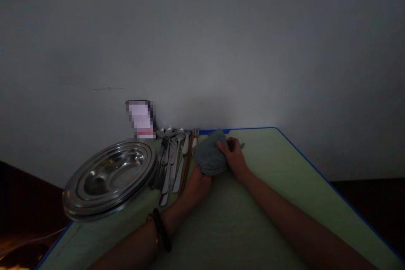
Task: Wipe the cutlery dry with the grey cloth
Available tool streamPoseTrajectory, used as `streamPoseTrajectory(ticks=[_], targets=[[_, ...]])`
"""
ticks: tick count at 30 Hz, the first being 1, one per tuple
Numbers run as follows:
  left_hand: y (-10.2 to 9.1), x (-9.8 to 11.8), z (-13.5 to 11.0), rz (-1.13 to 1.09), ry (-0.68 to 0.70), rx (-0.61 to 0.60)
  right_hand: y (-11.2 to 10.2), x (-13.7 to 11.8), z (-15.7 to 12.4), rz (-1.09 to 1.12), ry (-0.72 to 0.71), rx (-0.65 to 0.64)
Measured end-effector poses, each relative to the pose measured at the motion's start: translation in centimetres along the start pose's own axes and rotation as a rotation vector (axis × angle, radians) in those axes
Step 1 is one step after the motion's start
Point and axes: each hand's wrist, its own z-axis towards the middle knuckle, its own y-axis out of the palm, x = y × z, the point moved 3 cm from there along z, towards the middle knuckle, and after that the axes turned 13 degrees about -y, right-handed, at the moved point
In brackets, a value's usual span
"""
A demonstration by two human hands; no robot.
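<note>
Cloth [209, 152], one corner toward wall [202, 50]

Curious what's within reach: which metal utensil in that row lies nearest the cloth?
The fork at the row's right end. It alone lies right of the slim brown sticks, beside the cloth; the other metal utensils lie left of them.

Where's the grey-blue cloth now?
In the head view, the cloth is held by the left hand and right hand, right of the silver metal cutlery.
</note>
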Motion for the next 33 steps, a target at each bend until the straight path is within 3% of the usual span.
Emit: streamPoseTrajectory(ticks=[4, 7, 10, 12, 15, 18, 24, 26, 33], targets=[[0.3, 0.1, 0.0, 0.065, 0.006, -0.040, -0.3, 0.3, 0.3, 0.200, 0.139, -0.085], [0.3, 0.1, 0.0, 0.059, -0.065, -0.027, -1.0, 0.6, 1.0, 0.327, 0.162, -0.013], [0.2, -0.1, -0.1, -0.025, -0.157, -0.047, -1.4, 1.3, 1.5, 0.502, 0.281, 0.077], [0.2, -0.2, -0.3, -0.069, -0.172, -0.078, -1.4, 1.4, 1.5, 0.533, 0.343, 0.019], [0.4, -0.1, -0.5, -0.033, -0.164, -0.156, -1.4, 0.9, 1.1, 0.467, 0.304, -0.117], [0.5, 0.0, -0.5, 0.012, -0.171, -0.187, -1.5, -0.1, 0.7, 0.460, 0.298, -0.171], [0.5, -0.2, -0.1, -0.032, -0.225, -0.188, -0.3, -1.0, 0.4, 0.596, 0.452, -0.316], [0.5, -0.2, -0.1, -0.046, -0.233, -0.174, 0.1, -0.8, 0.4, 0.598, 0.464, -0.284], [-0.1, -0.1, -0.2, -0.155, -0.256, -0.113, 0.0, -0.8, 1.5, 0.716, 0.569, 0.020]])
